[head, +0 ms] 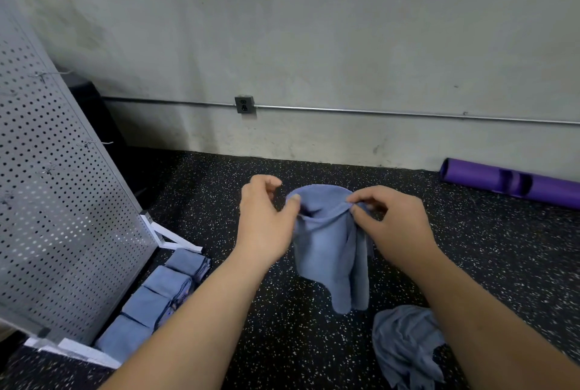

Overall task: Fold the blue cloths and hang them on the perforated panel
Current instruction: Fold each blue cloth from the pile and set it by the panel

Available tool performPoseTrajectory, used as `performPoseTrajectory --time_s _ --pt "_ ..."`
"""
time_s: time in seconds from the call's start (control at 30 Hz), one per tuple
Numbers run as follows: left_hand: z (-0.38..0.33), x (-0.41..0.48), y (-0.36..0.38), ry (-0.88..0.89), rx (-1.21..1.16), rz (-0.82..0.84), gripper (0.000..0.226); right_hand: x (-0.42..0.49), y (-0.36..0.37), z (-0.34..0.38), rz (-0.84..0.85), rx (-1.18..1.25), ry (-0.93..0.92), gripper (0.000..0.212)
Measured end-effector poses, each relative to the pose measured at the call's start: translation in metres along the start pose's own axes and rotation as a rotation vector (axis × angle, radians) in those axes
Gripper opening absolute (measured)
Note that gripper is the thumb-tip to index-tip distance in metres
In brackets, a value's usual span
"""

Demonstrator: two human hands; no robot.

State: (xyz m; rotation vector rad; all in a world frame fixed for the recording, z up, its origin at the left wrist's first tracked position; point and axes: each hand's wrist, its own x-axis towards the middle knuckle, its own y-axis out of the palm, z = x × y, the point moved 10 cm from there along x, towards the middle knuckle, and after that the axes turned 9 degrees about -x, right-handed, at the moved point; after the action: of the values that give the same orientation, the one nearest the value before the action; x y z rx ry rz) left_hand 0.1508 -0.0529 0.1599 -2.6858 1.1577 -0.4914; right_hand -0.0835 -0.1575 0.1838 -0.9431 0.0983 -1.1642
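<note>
Left hand (pixel 266 220) and right hand (pixel 392 223) pinch hanging cloth (pixel 329 251); left fingertips hidden. Crumpled cloth (pixel 405 345) cut off at bottom edge. Folded cloths (pixel 157 298) at panel (pixel 56 201) base.

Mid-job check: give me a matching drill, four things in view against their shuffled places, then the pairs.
1 held cloth
2 folded cloths
3 crumpled cloth
4 purple tube

A on the floor along the wall
B in a row at the foot of the perforated panel
C pinched by left hand and right hand, hanging
D loose on the floor, lower right

Pairs: 1-C, 2-B, 3-D, 4-A
</note>
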Motion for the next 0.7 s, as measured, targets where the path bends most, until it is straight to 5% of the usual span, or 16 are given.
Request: performPoseTrajectory --time_s 0.13,0.27,0.7 --pt "-0.036 -0.024 0.038 0.223 0.084 0.344 0.059 -0.001 0.004 0.012 0.054 0.044 -0.063 0.026" --pt "-0.042 -0.040 0.059 0.253 0.098 0.489 0.058 -0.004 0.006 0.023 0.099 0.082 -0.094 0.029" --pt "-0.037 -0.022 0.042 0.209 0.041 0.363 0.010 -0.016 0.038 0.003 0.327 0.106 -0.040 0.022"
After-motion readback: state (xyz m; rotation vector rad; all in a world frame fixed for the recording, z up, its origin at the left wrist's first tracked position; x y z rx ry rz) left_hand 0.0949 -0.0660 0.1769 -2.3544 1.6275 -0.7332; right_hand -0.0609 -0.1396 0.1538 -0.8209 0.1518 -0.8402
